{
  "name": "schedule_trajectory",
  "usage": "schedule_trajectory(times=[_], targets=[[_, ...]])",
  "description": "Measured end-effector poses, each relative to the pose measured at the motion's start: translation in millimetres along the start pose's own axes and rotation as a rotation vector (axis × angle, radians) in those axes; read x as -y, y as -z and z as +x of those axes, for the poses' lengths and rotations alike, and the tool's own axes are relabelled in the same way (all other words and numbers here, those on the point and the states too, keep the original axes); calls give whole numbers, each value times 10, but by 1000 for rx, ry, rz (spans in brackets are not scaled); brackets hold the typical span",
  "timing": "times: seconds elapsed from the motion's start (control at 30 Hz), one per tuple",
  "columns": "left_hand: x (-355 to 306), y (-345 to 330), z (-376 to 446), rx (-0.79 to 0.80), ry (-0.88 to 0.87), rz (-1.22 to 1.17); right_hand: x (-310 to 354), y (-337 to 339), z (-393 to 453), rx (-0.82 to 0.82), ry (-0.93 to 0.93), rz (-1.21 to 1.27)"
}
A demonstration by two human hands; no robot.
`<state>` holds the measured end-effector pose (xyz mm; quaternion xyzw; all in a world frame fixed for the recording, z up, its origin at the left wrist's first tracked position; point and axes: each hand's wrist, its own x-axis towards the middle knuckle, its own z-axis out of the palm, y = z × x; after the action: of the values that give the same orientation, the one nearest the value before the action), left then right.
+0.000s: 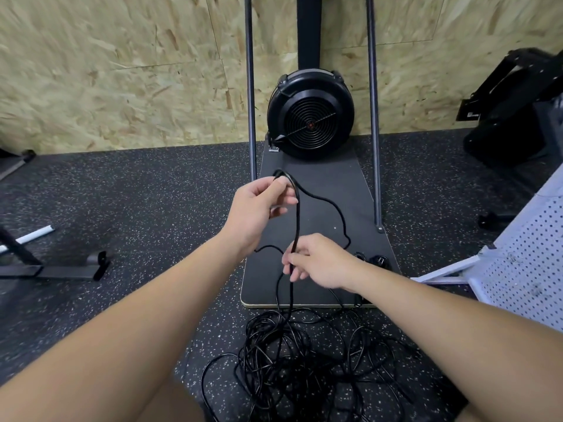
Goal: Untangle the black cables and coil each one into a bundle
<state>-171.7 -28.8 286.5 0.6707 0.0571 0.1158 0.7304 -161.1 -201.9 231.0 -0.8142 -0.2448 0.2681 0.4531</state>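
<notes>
Black cables (304, 360) lie in a loose tangled heap on the speckled floor (137, 208) at the lower centre of the frame, many thin loops crossing one another, with a few strands running up onto the near edge of the dark mat (329, 184) in the middle. Behind the mat, at the upper centre, a round black fan housing (310, 115) stands against the chipboard wall (106, 71), flanked by two thin metal poles. A white perforated panel (524, 257) leans in at the right edge.

One strand (297, 220) is lifted clear of the heap and stretched between both hands. The left hand (259, 208), at the centre of the frame, holds the upper end, its fingers (281, 190) curled round a small loop of cable at the top. The right hand (320, 261), lower and slightly to the right, pinches the same strand between thumb and fingers where it rises from the pile. A slack run of it sags off to the right over the mat.

By my reading this is the early part of the job: one cable is being drawn out and its first turn formed, while most of the heap is not yet sorted. The next move probably calls for sliding the right hand down the strand, freeing it where it snags, and laying another turn into the left hand.
</notes>
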Motion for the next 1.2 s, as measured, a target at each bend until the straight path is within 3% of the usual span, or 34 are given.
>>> schedule_trajectory(times=[0.13, 0.27, 0.43, 0.6, 0.67, 0.73, 0.8, 0.9, 0.97, 1.07, 1.2], targets=[[66, 77, 4, 81, 10, 94, 183, 164, 1, -293, 119, -9], [109, 33, -89, 231, 79, 143, 475, 434, -53, -541, 253, 172], [260, -91, -314, 420, 140, 340, 630, 742, -55, -507, 301, 484], [376, -159, -343, 393, 37, 479, 594, 890, -57, -429, 261, 656], [338, -129, -284, 318, 20, 427, 519, 941, -70, -475, 171, 525], [266, -89, -206, 220, 4, 364, 394, 974, -103, -541, 88, 210], [181, -63, -145, 148, -3, 290, 294, 957, -158, -434, 39, 12], [90, -70, -96, 105, -17, 193, 199, 795, -214, -44, -8, -87], [54, -86, -77, 93, -14, 104, 122, 624, -203, 123, -9, -118], [21, -88, -29, 78, -12, 31, 29, 399, -161, 192, -8, -102], [15, -63, -33, 84, -29, 68, 62, 369, -97, 123, 10, -120]])
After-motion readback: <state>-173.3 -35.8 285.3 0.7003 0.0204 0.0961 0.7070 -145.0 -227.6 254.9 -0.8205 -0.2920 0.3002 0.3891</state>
